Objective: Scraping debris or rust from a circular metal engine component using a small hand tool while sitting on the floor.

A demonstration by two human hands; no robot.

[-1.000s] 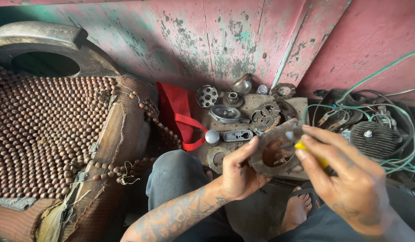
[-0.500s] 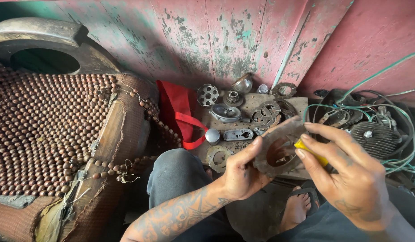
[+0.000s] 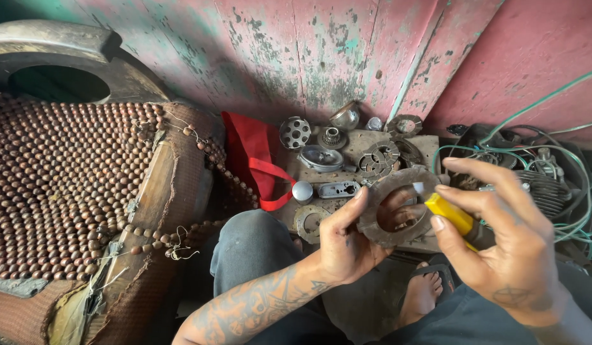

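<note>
Your left hand [image 3: 347, 246] is clamped on a rusty ring [image 3: 396, 207], thumb on its near rim and fingers curled behind, holding it above your lap. Your right hand [image 3: 500, 255] is closed around a yellow tube [image 3: 451, 214], whose tip touches the ring's right edge. Metal parts [image 3: 347, 156] lie just beyond, beside a red bag [image 3: 254, 153].

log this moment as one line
left hand: holds brown friction ring | right hand: grips yellow tool, tip at ring's edge | behind: metal parts on board, red bag
</note>
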